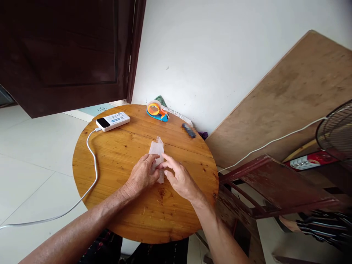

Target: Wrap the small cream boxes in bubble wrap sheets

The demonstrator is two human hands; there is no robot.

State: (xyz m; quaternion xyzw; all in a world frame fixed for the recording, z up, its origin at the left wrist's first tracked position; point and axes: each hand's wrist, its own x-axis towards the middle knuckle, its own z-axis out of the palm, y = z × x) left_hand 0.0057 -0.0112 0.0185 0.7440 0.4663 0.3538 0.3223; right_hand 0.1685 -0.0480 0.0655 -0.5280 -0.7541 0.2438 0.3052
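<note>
A thin white tissue-like sheet (157, 148), creased and longer than wide, lies on the round wooden table (110, 161). My left hand (141, 172) rests on its left side, fingers bent loosely over it and the thumb apart from them. Over the sheet's right edge is my right hand (180, 180), its index finger and thumb spread and another fingertip reaching toward the left hand. The lower middle of the sheet is partly hidden behind my fingers.
A white power bank (113, 121) with a plugged-in white cable (95, 161) sits at the table's back left. Farther back are an orange and blue tape dispenser (157, 111) and a blurred dark object (189, 130). A wooden chair (286, 187) and fan (337, 132) stand right.
</note>
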